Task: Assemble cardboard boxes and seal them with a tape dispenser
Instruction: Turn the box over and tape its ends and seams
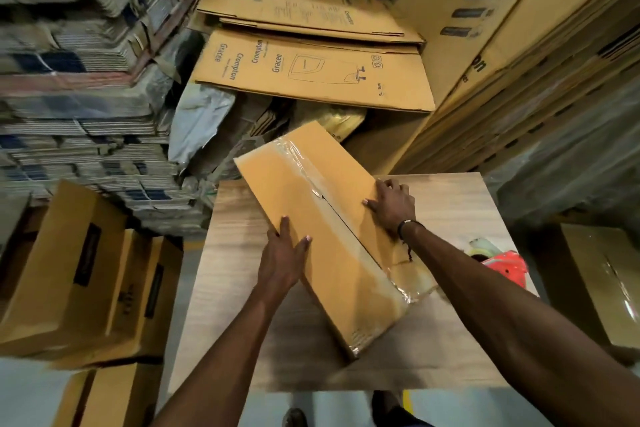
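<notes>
A long brown cardboard box (311, 204) lies at a slant on the wooden table (450, 340), with clear tape along part of its centre seam. My left hand (284, 253) rests flat on the box's left flap, fingers straight. On the right flap near the far edge, my right hand (393, 203) presses down with spread fingers. A red tape dispenser (505, 265) lies on the table at the right, partly hidden behind my right forearm.
Flat Crompton cartons (311, 69) are piled beyond the table. Assembled boxes (79, 274) stand on the floor at the left, another sealed box (602, 281) at the right. Tall stacks of flattened cardboard (79, 80) fill the left, large cartons (519, 28) the right.
</notes>
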`<state>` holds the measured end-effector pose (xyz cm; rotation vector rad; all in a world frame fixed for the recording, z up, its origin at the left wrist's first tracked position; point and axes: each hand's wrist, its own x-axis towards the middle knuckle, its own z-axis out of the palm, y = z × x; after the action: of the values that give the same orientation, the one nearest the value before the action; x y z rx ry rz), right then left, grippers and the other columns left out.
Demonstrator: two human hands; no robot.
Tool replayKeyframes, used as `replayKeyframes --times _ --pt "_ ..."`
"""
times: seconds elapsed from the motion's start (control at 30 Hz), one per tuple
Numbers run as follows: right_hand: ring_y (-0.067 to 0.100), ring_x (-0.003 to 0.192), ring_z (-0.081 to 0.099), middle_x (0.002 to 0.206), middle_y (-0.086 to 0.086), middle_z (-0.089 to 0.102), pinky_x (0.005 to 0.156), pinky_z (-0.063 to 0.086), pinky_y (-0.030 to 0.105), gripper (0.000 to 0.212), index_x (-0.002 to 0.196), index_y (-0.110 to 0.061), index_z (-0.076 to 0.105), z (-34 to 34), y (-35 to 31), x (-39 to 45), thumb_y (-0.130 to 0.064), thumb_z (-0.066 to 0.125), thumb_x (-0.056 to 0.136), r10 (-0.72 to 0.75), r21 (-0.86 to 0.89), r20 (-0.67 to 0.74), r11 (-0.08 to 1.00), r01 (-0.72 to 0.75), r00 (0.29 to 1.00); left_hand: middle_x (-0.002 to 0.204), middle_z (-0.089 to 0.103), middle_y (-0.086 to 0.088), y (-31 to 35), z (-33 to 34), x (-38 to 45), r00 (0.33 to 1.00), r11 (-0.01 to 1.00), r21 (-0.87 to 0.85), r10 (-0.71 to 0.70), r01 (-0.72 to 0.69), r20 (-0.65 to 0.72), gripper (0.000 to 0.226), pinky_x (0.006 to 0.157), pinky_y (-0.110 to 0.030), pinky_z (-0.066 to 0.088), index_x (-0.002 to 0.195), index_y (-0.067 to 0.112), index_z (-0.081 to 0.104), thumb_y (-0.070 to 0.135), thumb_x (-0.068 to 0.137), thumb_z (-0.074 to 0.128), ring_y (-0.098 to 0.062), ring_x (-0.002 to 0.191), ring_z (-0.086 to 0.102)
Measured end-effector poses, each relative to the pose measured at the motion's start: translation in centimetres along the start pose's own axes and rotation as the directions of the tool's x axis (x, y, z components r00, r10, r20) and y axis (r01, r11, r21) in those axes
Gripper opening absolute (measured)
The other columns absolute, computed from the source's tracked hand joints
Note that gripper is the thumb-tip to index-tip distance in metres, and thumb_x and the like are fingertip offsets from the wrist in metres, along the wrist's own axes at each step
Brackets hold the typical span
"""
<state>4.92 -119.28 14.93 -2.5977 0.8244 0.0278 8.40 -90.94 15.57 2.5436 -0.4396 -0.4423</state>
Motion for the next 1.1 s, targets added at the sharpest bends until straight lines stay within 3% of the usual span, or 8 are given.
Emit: replayKeyframes --times 0.13,0.23,0.37,0.5,0.63,0.77,0.97,1.1 --pt "0.037 0.136 0.042 0.153 0.012 0.047 0.107 0.039 0.051 0.056 0.149 -0.016 0.047 1.2 -2.6 -1.5 -0.045 0.059 0.102 0.004 -0.016 -0.034 1.0 -0.004 0.999 0.134 0.056 -0.018 -2.2 -1.3 -2.2 0.996 0.978 0.203 0.068 -0.054 -0.062 0.068 0.087 -0.043 0.051 0.157 0.02 0.027 0.063 0.104 0.037 -0.036 0.115 0.062" --pt "0.035 0.151 0.028 0.167 0.014 0.03 0.121 0.026 0.05 0.064 0.155 -0.013 0.038 3.1 -4.7 -5.0 -0.048 0.052 0.104 0.039 0.024 -0.127 0.999 -0.037 0.991 0.116 0.063 -0.011 -3.8 -3.2 -0.7 0.972 0.939 0.308 0.201 -0.155 -0.123 0.047 0.077 -0.04 0.047 0.138 0.028 0.042 0.059 0.103 0.039 -0.033 0.105 0.064" --pt "0.029 0.16 0.009 0.174 0.005 0.01 0.128 0.01 0.052 0.084 0.164 -0.02 0.023 5.3 -8.0 -11.1 -0.072 0.035 0.099 -0.015 0.105 -0.058 0.994 0.021 0.998 0.134 0.045 -0.012 -5.3 -5.7 4.5 0.944 0.913 0.311 0.31 -0.264 -0.108 0.052 0.095 -0.05 0.044 0.143 0.031 0.039 0.06 0.1 0.045 -0.032 0.121 0.048" --pt "0.026 0.161 -0.007 0.175 0.0 -0.006 0.128 -0.004 0.056 0.106 0.166 -0.03 0.014 7.1 -10.5 -15.6 -0.094 0.033 0.084 -0.099 -0.013 0.027 0.995 0.099 0.995 0.17 0.008 -0.014 -6.0 -7.1 10.1 0.931 0.836 0.409 0.34 -0.365 0.136 0.073 0.118 -0.065 0.019 0.161 0.038 0.018 0.072 0.098 0.036 -0.039 0.155 0.01" --pt "0.028 0.159 -0.019 0.172 0.004 -0.02 0.127 -0.006 0.06 0.121 0.167 -0.032 -0.002 8.0 -9.8 -16.5 -0.1 0.035 0.074 -0.154 -0.166 0.054 0.973 0.161 0.987 0.172 -0.013 -0.01 -5.4 -7.3 12.9 0.878 0.746 0.466 0.37 -0.476 0.305 0.079 0.124 -0.062 0.001 0.164 0.04 0.0 0.078 0.097 0.02 -0.036 0.158 -0.01" --pt "0.029 0.159 -0.018 0.172 0.006 -0.02 0.127 -0.004 0.061 0.119 0.165 -0.034 -0.012 7.6 -8.4 -15.7 -0.089 0.047 0.077 -0.199 -0.222 0.131 0.949 0.224 0.971 0.172 -0.015 -0.005 -6.2 -7.8 13.3 0.859 0.716 0.478 0.388 -0.509 0.334 0.079 0.123 -0.062 0.006 0.162 0.043 -0.007 0.08 0.096 0.016 -0.033 0.159 -0.006" --pt "0.026 0.16 -0.014 0.173 0.008 -0.018 0.127 -0.009 0.053 0.119 0.165 -0.032 -0.011 4.9 -6.7 -14.5 -0.078 0.059 0.081 -0.312 -0.257 0.233 0.893 0.368 0.921 0.173 0.007 -0.008 -7.8 -7.5 10.5 0.89 0.729 0.511 0.401 -0.455 0.219 0.076 0.118 -0.064 0.019 0.163 0.041 0.009 0.078 0.097 0.016 -0.035 0.156 0.014" --pt "0.025 0.16 -0.009 0.173 0.008 -0.016 0.127 -0.003 0.046 0.12 0.166 -0.029 -0.009 2.8 -5.0 -13.3 -0.067 0.068 0.082 -0.362 -0.313 0.323 0.831 0.459 0.875 0.166 0.022 -0.017 -8.1 -6.1 7.2 0.914 0.738 0.553 0.386 -0.386 0.123 0.078 0.113 -0.063 0.025 0.162 0.035 0.019 0.079 0.096 0.016 -0.039 0.145 0.029"
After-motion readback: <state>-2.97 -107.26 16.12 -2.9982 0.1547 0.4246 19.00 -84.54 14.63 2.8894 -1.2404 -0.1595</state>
